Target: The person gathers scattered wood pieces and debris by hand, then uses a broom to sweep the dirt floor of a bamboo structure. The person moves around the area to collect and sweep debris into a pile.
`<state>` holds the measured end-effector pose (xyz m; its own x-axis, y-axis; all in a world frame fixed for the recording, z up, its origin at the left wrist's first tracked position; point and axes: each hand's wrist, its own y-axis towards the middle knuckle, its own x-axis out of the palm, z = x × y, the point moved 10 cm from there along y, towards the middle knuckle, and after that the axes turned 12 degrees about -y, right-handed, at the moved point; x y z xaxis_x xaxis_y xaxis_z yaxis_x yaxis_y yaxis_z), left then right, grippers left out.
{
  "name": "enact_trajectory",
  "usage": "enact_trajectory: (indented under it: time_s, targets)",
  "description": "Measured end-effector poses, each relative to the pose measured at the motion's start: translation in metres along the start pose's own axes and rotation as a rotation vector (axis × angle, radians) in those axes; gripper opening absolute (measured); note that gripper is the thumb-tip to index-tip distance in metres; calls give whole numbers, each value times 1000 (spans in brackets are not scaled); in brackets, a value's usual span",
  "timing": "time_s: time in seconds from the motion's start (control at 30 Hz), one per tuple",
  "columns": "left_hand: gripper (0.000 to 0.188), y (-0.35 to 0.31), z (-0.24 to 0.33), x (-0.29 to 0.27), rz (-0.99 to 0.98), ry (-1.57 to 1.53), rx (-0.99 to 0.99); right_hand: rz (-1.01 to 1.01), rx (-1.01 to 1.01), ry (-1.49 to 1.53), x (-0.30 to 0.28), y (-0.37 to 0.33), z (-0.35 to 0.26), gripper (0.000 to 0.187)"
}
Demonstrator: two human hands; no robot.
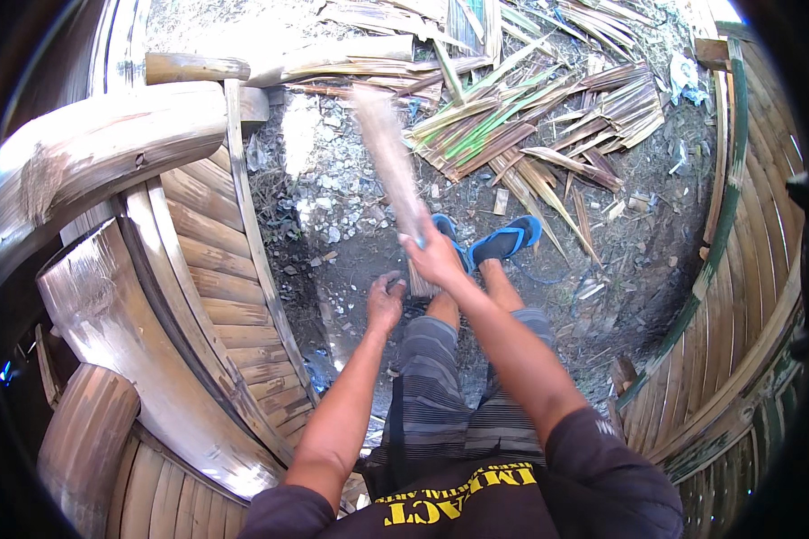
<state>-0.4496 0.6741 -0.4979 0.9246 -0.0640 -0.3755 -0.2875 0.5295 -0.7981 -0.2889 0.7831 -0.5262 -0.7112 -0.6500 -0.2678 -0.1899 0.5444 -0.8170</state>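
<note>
My right hand [436, 256] is closed around a long, pale brown, flat-looking piece [388, 157], smeared by motion, that points up and away to the left. Whether it is a slat, a stick or a tool I cannot tell. Below that hand a short brown striped piece [420, 281] shows between my hands; whether it belongs to the held one is unclear. Lower and to the left is my left hand [386, 304], its fingers loosely bent and apart with nothing visible in them, beside the striped piece.
Dry palm-like leaves [512, 126] and strips litter the ground ahead. A slatted bamboo bench [229, 296] and thick bamboo poles [144, 332] stand on the left. On the right curves another slatted bamboo structure [737, 242]. My feet in blue flip-flops [503, 238] are on dirt with rubble.
</note>
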Motion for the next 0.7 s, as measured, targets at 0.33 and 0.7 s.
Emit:
enact_trajectory:
  time_s: [0.33,0.7]
  targets:
    - [37,-19,-31,-47,20,-89,-16,483,244,-289,-218,51,85,60]
    - [37,-28,-40,8,-95,-149,-88,-317,59,-451,-77,-69,109,82]
